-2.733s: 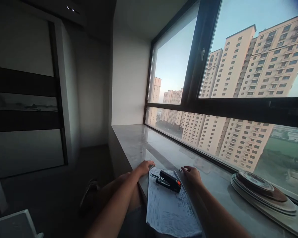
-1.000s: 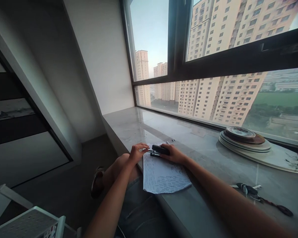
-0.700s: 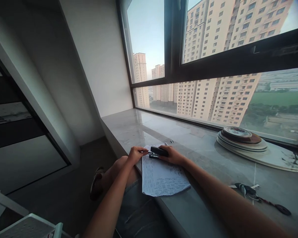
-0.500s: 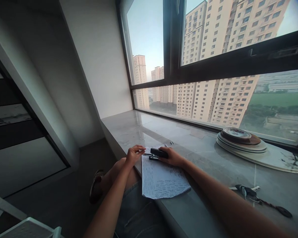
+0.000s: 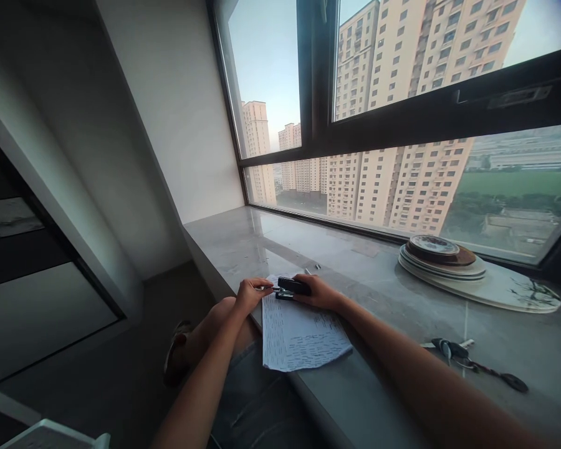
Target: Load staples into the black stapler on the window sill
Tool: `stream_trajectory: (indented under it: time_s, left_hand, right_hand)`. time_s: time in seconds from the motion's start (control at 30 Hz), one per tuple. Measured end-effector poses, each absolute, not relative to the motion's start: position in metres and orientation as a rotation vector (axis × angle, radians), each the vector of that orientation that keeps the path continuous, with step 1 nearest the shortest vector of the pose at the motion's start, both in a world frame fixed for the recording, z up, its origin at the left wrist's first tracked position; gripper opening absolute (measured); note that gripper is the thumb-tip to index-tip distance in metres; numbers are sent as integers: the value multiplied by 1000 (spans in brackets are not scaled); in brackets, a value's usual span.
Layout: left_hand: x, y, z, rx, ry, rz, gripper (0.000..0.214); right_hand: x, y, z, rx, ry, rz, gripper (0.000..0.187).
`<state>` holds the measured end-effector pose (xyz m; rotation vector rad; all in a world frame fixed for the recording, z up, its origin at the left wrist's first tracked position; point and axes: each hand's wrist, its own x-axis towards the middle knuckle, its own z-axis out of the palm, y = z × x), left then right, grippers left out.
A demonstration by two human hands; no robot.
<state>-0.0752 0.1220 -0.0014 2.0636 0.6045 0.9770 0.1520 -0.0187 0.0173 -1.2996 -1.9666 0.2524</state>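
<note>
A black stapler (image 5: 293, 286) is gripped by my right hand (image 5: 318, 290), over the upper part of some handwritten paper sheets (image 5: 303, 340). Its jaws stand apart, and a thin metal part shows at the left end. My left hand (image 5: 252, 294) is closed in a pinch right at that metal end. Whatever lies between those fingertips is too small to make out. The sheets rest on the grey stone sill (image 5: 378, 305), their lower corner at its front edge.
Small bits and a thin pale stick (image 5: 307, 272) lie beyond my right hand. To the right are stacked plates (image 5: 442, 268) on an oval board (image 5: 528, 293), and a bunch of keys (image 5: 458, 355). The window (image 5: 383, 187) borders the sill. A white chair (image 5: 51, 433) stands lower left.
The view has shifted slightly, so everything sits a little further left. My left fingertips are now right at the metal end of the stapler; the right hand keeps its grip.
</note>
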Motion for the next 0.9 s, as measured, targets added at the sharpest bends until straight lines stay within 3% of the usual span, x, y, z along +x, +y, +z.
stream_trajectory:
  time_s: [0.9]
  left_hand:
    - [-75,125,-7,1941,575,1146,24]
  right_hand:
    - [155,-18,12,-1315,-1977,251,33]
